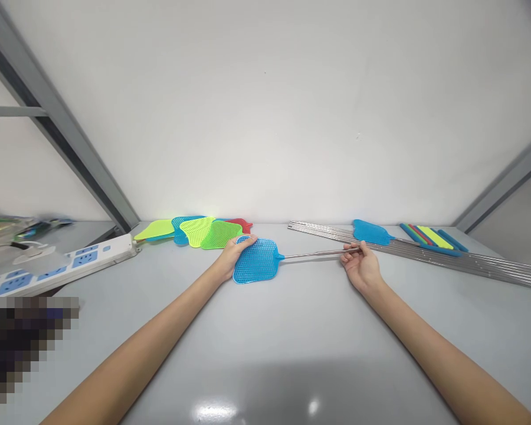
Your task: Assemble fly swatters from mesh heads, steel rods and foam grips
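A mesh of small holes is patterned across the blue plastic fly swatter [256,261], and its thin handle [314,254] is coloured silver. The same mesh is seen on the overlapping lime-green, teal and red swatter heads [220,234]. Silver is shown by the steel rods [425,254], blue, red and yellow-green by the grouped strips [431,239], and white and blue by the power strip [84,262].

A pixelated patch [22,348] blurs whatever lies at lower left.
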Tool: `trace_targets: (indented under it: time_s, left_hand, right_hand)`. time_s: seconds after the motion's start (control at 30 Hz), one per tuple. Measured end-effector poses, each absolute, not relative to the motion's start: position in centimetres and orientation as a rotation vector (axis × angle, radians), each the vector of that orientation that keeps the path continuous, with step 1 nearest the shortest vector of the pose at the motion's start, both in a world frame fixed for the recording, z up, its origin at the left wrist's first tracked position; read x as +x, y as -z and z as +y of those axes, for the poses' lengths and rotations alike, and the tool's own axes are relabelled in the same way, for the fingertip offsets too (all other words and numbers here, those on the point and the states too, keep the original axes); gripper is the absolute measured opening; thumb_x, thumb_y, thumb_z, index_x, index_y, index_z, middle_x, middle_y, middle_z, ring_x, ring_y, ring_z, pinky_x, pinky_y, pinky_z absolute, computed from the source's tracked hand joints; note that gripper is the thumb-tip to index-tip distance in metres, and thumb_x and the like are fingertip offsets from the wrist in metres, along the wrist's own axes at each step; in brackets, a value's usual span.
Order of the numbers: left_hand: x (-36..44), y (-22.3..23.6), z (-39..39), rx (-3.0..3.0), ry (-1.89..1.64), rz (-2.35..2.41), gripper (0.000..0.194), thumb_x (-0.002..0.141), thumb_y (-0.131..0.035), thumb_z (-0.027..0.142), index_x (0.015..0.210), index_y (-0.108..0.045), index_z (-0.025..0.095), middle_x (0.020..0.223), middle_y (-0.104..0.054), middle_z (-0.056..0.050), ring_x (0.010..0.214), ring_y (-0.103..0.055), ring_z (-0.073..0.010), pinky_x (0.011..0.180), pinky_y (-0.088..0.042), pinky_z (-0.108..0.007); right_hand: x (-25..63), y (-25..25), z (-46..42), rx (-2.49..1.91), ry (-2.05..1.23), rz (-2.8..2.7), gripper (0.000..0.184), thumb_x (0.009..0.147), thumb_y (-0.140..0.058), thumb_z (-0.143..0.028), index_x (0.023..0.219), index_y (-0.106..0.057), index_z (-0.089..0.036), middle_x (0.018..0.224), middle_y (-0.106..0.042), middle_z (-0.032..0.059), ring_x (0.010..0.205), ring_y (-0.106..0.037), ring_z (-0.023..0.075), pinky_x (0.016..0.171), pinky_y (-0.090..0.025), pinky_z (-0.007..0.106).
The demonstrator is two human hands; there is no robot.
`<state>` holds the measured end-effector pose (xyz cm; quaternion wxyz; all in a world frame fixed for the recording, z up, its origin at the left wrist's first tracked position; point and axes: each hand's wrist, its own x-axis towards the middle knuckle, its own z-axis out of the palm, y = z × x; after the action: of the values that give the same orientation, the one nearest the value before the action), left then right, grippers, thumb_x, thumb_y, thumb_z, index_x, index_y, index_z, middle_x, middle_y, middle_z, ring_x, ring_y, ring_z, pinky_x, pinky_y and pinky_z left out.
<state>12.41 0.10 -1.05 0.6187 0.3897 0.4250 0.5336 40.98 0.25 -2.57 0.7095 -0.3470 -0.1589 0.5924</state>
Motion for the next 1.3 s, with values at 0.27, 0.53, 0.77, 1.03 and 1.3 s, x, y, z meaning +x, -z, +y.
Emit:
trace_targets:
  time_s: [0.27, 0.53, 0.77, 1.03, 1.3]
  left_hand:
    - [13.0, 0.6, -0.7, 0.877, -1.154, 0.996, 0.023, 0.06, -0.068, 0.032, 0.073, -0.059, 0.014, 0.067, -0.063, -0.004, 0.059, -0.06, -0.0174, 0.061, -0.049, -0.032]
    - [13.5, 0.7, -0.8, 0.895, -1.135, 1.066, 0.025, 0.058, -0.069, 0.033, 0.066, -0.057, 0.013, 0.061, -0.063, -0.003, 0.054, -0.06, -0.017, 0.056, -0.048, -0.029]
    - [14.3, -0.3, -1.5, 0.793, -1.049, 1.097, 0.023, 0.061, -0.068, 0.032, 0.067, -0.056, 0.014, 0.061, -0.064, -0.006, 0.055, -0.061, -0.0201, 0.057, -0.05, -0.033]
    - [14.8, -0.4, -1.7, 0.693, -0.96, 1.125, 0.027, 0.063, -0.066, 0.031, 0.077, -0.059, 0.01, 0.074, -0.066, -0.014, 0.063, -0.063, -0.0258, 0.061, -0.051, -0.04]
    - [15.1, -0.3, -1.8, 0.704, -1.004, 1.175, 0.023, 0.059, -0.069, 0.031, 0.069, -0.058, 0.013, 0.063, -0.065, -0.008, 0.056, -0.062, -0.0233, 0.056, -0.051, -0.038]
  right_hand:
    - [41.1, 2.6, 0.4, -0.763, -1.307, -0.336, 0.029, 0.084, -0.033, -0.026, 0.06, -0.046, -0.015, 0.054, -0.053, 0.0025, 0.038, -0.036, 0.0065, 0.04, -0.033, 0.02]
    - [41.1, 2.6, 0.2, -0.766, -1.285, -0.323, 0.032, 0.086, -0.03, -0.029, 0.059, -0.041, -0.016, 0.051, -0.049, 0.0009, 0.036, -0.031, 0.0058, 0.037, -0.03, 0.019]
    - [40.8, 2.5, 0.1, -0.758, -1.24, -0.31, 0.037, 0.088, -0.024, -0.035, 0.057, -0.036, -0.017, 0.048, -0.044, -0.0022, 0.033, -0.026, 0.0045, 0.035, -0.026, 0.017]
    - [40.7, 2.6, 0.2, -0.763, -1.204, -0.289, 0.037, 0.088, -0.022, -0.032, 0.057, -0.034, -0.017, 0.048, -0.043, -0.0034, 0.032, -0.025, 0.0042, 0.036, -0.027, 0.018]
    - [40.6, 2.8, 0.1, -0.759, -1.15, -0.332, 0.035, 0.086, -0.028, -0.039, 0.057, -0.032, -0.018, 0.047, -0.04, -0.0055, 0.032, -0.024, 0.0042, 0.037, -0.028, 0.019]
